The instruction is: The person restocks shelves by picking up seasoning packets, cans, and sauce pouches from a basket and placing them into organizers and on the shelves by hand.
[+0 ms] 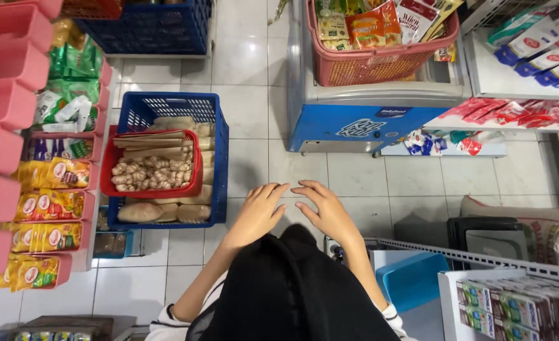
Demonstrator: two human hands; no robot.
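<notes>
My left hand (259, 209) and my right hand (325, 208) are stretched out in front of me over the white tiled floor, palms down, fingers apart, fingertips close together. Neither hand holds anything. My black garment (292, 290) hangs below them. To the left of my left hand stands a blue plastic crate (219, 158) with pale wrapped packs; a red tray (150, 165) of small pale bulbs rests on top of it.
Pink shelf bins (8, 95) with yellow and green packets line the left side. A blue chest freezer (368, 120) carries a red basket (380, 63) of snack packets. A wire rack (481, 259), a blue bin (415, 278) and boxed goods (519, 303) stand at right.
</notes>
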